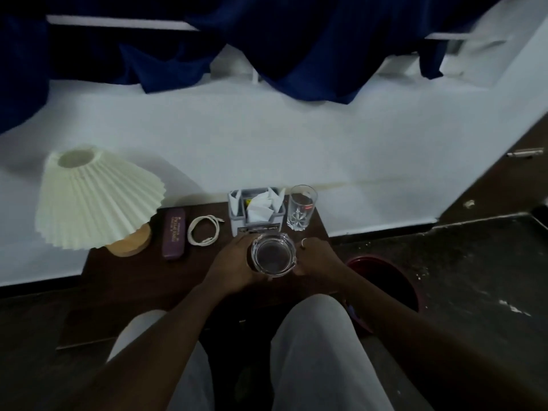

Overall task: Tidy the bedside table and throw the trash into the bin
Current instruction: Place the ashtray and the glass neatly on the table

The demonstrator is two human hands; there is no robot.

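Taking the ashtray as the centre of the clock: out at ten o'clock stands one lamp [98, 200], with a cream pleated shade and a pale wooden foot, on the far left corner of the dark wooden bedside table [133, 280]. Just right of it, also at ten, lies one purple spectacle case [174, 232], long side running away from the person. Beside that is one white cable [204, 229], wound in a loose ring.

The left hand [232, 266] comes in at nine o'clock, fingers curled round the left rim of the one glass ashtray [273, 253]. The ashtray is thick and clear, with a round bowl and notched edges, and looks dark through its bottom. It sits at the near middle of the table; I cannot tell whether it rests there or is lifted.

At twelve, just behind it, stands one grey organiser [256, 213] stuffed with white tissue. At one o'clock is one upright cut-glass tumbler [302, 207].

The right hand [318, 261], wearing a ring, grips the ashtray's right rim at three. On the floor at four is one red-rimmed bin [367, 258].
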